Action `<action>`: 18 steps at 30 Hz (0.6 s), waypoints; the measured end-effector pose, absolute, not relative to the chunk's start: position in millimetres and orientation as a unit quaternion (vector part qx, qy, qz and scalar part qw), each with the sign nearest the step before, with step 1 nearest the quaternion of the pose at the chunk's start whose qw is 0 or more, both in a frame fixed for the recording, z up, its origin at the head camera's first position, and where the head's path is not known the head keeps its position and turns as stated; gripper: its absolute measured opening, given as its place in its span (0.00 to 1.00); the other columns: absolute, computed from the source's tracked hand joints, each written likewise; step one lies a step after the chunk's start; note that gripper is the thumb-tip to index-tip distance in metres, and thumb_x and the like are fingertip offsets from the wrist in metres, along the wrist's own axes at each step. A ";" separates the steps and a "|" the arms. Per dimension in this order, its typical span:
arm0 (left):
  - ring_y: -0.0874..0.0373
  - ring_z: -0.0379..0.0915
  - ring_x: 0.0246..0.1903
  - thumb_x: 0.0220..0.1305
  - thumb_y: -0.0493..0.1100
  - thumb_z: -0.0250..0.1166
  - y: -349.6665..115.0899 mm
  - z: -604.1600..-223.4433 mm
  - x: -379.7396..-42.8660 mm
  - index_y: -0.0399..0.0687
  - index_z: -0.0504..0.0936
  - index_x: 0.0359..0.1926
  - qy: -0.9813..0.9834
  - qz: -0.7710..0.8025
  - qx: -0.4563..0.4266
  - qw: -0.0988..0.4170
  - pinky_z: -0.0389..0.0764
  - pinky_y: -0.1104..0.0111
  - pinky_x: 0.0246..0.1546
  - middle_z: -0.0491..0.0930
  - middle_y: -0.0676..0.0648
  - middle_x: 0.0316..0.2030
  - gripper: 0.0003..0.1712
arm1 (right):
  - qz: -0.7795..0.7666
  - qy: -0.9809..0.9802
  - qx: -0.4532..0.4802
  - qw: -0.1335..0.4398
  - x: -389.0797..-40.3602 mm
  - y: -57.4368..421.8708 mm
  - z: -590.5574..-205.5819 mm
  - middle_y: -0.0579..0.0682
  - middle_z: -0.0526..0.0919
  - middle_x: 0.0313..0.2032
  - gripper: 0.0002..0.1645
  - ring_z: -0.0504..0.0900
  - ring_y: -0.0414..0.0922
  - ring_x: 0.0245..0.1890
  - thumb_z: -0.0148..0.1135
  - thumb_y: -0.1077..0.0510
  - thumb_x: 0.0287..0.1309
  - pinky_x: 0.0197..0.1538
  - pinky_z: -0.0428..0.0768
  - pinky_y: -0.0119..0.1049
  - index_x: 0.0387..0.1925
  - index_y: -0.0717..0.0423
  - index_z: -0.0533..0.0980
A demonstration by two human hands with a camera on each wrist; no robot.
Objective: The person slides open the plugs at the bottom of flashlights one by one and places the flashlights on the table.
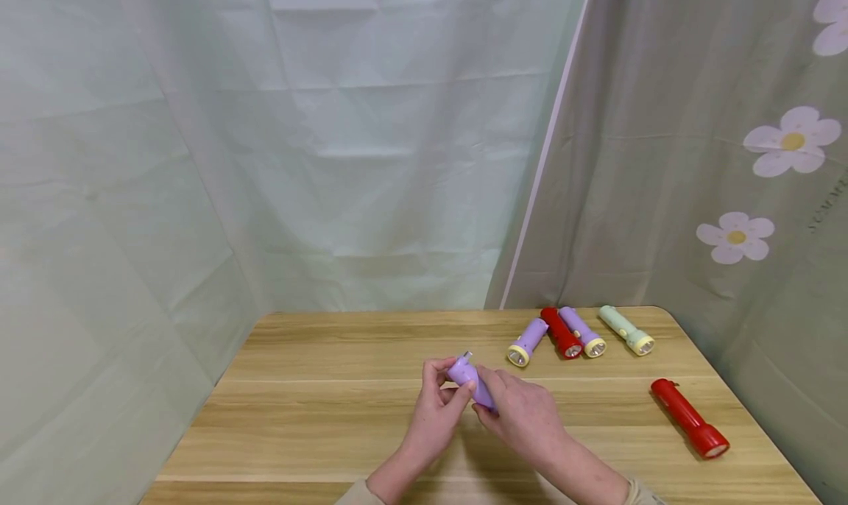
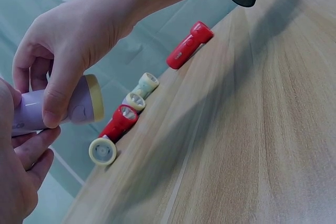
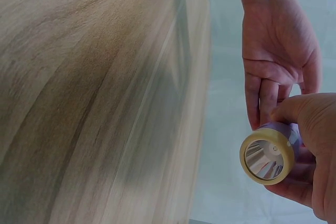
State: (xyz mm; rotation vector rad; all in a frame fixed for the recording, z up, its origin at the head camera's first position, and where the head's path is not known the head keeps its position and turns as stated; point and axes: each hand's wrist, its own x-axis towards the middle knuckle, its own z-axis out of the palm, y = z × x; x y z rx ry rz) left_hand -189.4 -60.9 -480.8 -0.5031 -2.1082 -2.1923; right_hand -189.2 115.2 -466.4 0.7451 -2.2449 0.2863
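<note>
A lilac flashlight (image 1: 463,372) with a pale yellow rim is held above the wooden table by both hands. My left hand (image 1: 433,409) pinches its tail end between thumb and fingers. A small shiny tab (image 1: 467,355) sticks out from that end. My right hand (image 1: 530,417) grips the barrel nearer the head, thumb along one side. In the right wrist view the flashlight's lens (image 3: 266,157) faces the camera, its reflector visible and unlit. Fingers of both hands cover much of the barrel.
At the table's (image 1: 318,417) back right lie a lilac flashlight (image 1: 530,339), a red one (image 1: 562,334), another lilac one (image 1: 581,330) and a pale green one (image 1: 625,330). A larger red flashlight (image 1: 689,417) lies near the right edge. Curtains (image 1: 397,159) hang behind.
</note>
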 end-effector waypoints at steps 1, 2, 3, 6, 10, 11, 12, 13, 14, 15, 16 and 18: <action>0.52 0.82 0.42 0.74 0.40 0.64 -61.0 -480.9 -189.4 0.43 0.62 0.65 -0.685 -0.710 -0.163 0.029 0.78 0.71 0.33 0.76 0.38 0.53 0.26 | 0.112 -0.875 0.291 0.371 -189.2 115.2 -466.5 0.43 0.85 0.32 0.35 0.83 0.39 0.25 0.84 0.49 0.41 0.21 0.77 0.34 0.52 0.53 0.81; 0.53 0.82 0.41 0.74 0.40 0.64 -61.1 -481.0 -189.5 0.43 0.62 0.65 -0.685 -0.709 -0.164 0.029 0.77 0.72 0.32 0.76 0.37 0.53 0.26 | 0.113 -0.874 0.292 0.371 -189.3 115.1 -466.7 0.43 0.85 0.33 0.35 0.83 0.39 0.25 0.84 0.49 0.40 0.21 0.77 0.34 0.52 0.53 0.81; 0.53 0.82 0.41 0.74 0.40 0.64 -61.2 -481.1 -189.6 0.43 0.62 0.65 -0.685 -0.709 -0.165 0.029 0.77 0.72 0.31 0.76 0.37 0.53 0.26 | 0.114 -0.874 0.292 0.371 -189.3 115.0 -466.8 0.43 0.85 0.33 0.34 0.83 0.39 0.25 0.84 0.49 0.40 0.21 0.77 0.34 0.52 0.53 0.81; 0.54 0.82 0.39 0.74 0.40 0.64 -61.3 -482.0 -190.3 0.44 0.62 0.65 -0.685 -0.709 -0.167 0.032 0.74 0.74 0.29 0.76 0.38 0.52 0.26 | 0.115 -0.873 0.292 0.373 -189.6 114.7 -467.5 0.44 0.85 0.32 0.34 0.83 0.39 0.25 0.84 0.50 0.40 0.21 0.77 0.35 0.51 0.54 0.81; 0.55 0.81 0.36 0.74 0.41 0.63 -61.5 -482.3 -191.0 0.44 0.62 0.65 -0.683 -0.709 -0.174 0.034 0.73 0.75 0.27 0.76 0.38 0.52 0.26 | 0.113 -0.876 0.290 0.369 -189.2 114.9 -467.8 0.44 0.85 0.32 0.35 0.83 0.39 0.25 0.84 0.49 0.40 0.21 0.77 0.35 0.52 0.54 0.81; 0.56 0.81 0.36 0.74 0.41 0.63 -61.6 -482.4 -191.1 0.44 0.62 0.65 -0.682 -0.709 -0.175 0.034 0.72 0.76 0.27 0.76 0.38 0.51 0.26 | 0.113 -0.877 0.289 0.367 -189.1 115.0 -467.8 0.44 0.85 0.33 0.35 0.83 0.39 0.25 0.84 0.49 0.41 0.21 0.77 0.34 0.52 0.54 0.81; 0.56 0.81 0.35 0.74 0.41 0.63 -61.6 -482.5 -191.2 0.45 0.62 0.65 -0.682 -0.709 -0.176 0.034 0.72 0.76 0.26 0.76 0.38 0.51 0.26 | 0.113 -0.878 0.289 0.365 -188.8 115.1 -467.6 0.43 0.85 0.33 0.35 0.83 0.39 0.25 0.84 0.49 0.41 0.21 0.77 0.34 0.52 0.54 0.81; 0.57 0.80 0.35 0.74 0.41 0.63 -61.6 -482.6 -191.3 0.45 0.62 0.65 -0.681 -0.709 -0.178 0.033 0.72 0.76 0.26 0.76 0.38 0.51 0.26 | 0.112 -0.879 0.288 0.362 -188.7 115.1 -467.5 0.43 0.85 0.33 0.35 0.83 0.39 0.25 0.83 0.49 0.41 0.21 0.77 0.34 0.52 0.54 0.81; 0.57 0.80 0.34 0.74 0.41 0.63 -61.6 -482.6 -191.3 0.45 0.62 0.65 -0.681 -0.709 -0.179 0.032 0.71 0.76 0.26 0.76 0.38 0.51 0.26 | 0.112 -0.881 0.287 0.360 -188.5 115.1 -467.4 0.43 0.85 0.33 0.35 0.83 0.38 0.25 0.83 0.49 0.42 0.21 0.77 0.34 0.52 0.54 0.81; 0.57 0.80 0.34 0.74 0.41 0.63 -61.6 -482.6 -191.4 0.45 0.62 0.65 -0.681 -0.710 -0.178 0.032 0.71 0.76 0.26 0.76 0.38 0.51 0.26 | 0.112 -0.882 0.286 0.358 -188.3 115.1 -467.3 0.43 0.85 0.33 0.34 0.83 0.38 0.26 0.83 0.49 0.42 0.22 0.77 0.34 0.52 0.54 0.81; 0.57 0.80 0.34 0.74 0.41 0.63 -61.7 -482.6 -191.3 0.45 0.62 0.65 -0.681 -0.710 -0.178 0.031 0.71 0.76 0.25 0.76 0.38 0.51 0.26 | 0.112 -0.882 0.286 0.357 -188.2 115.1 -467.2 0.43 0.85 0.33 0.34 0.83 0.38 0.26 0.83 0.49 0.42 0.22 0.77 0.34 0.53 0.54 0.81; 0.57 0.79 0.34 0.74 0.41 0.63 -61.9 -482.7 -191.5 0.45 0.62 0.65 -0.681 -0.710 -0.177 0.029 0.70 0.76 0.25 0.76 0.38 0.52 0.26 | 0.112 -0.882 0.285 0.357 -188.0 115.0 -467.0 0.43 0.85 0.33 0.35 0.82 0.38 0.26 0.83 0.49 0.42 0.22 0.77 0.33 0.52 0.53 0.81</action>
